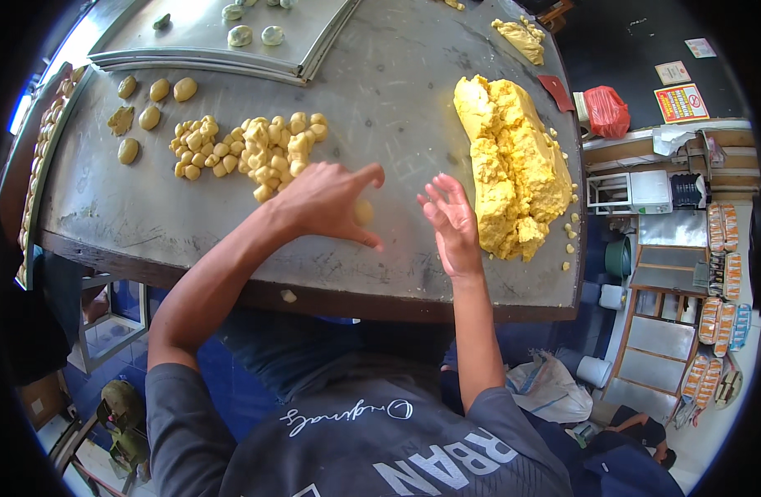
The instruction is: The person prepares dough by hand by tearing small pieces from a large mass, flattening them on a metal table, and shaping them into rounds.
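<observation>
Your left hand [321, 199] was spread in a wide C over the metal table [401, 108], thumb and forefinger well apart. A pale dough ball [364, 213] lay in that opening, close to the palm and partly covered by it; whether your skin touched it, you could not have told from this view. Your right hand [453, 230] was raised to the right of the ball, fingers loosely bent and parted, with nothing in its grip, and a stretch of bare metal showed between it and the ball. Just past your left knuckles sat a heap of small dough pieces [273, 147], its near edge partly behind the hand. The big crumbly yellow dough block [517, 166] lay just to the right of your right hand, with a red scraper [556, 93] near its far end.
</observation>
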A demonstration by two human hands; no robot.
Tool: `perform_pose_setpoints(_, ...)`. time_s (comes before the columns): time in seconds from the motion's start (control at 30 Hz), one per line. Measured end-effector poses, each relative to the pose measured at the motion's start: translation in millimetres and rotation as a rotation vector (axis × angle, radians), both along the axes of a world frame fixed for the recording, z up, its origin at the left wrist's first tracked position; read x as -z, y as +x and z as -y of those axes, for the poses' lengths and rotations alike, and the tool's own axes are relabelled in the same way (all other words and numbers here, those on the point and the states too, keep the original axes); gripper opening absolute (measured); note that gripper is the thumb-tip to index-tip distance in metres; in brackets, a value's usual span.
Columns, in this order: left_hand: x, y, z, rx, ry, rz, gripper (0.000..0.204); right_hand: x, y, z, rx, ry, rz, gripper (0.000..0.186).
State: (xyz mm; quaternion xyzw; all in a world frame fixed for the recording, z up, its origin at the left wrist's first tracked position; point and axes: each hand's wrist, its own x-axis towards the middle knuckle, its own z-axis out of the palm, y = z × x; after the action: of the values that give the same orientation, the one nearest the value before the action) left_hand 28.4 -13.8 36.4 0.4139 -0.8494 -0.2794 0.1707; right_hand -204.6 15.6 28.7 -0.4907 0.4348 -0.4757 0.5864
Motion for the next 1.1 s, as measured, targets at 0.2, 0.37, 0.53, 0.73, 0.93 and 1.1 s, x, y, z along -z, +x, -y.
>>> perform_pose_setpoints(0.2,20,6,10,-0.287,0.119,-0.922,0.035,9,40,-6,-0.091,-0.699,-0.754,0.054)
perform_pose_setpoints(0.37,16,7,12,-0.435,0.228,-1.228,0.039,3,78,-2,-0.117,-0.905,-1.037,0.059)
perform_pose_setpoints(0.53,17,7,11,-0.459,0.197,-1.275,0.034,25,86,-2,-0.253,-0.722,-1.407,0.068)
perform_pose_setpoints(0.73,16,5,11,-0.462,0.143,-1.197,0.032,7,59,19,-0.217,-0.209,-0.663,0.078)
perform_pose_setpoints(0.93,19,12,10,-0.496,0.167,-1.268,0.038,10,92,30,0.045,-0.784,-1.155,0.080)
perform_pose_setpoints(1.1,14,6,12,-0.473,0.132,-1.269,0.037,45,100,46,-0.131,-0.577,-1.337,0.086)
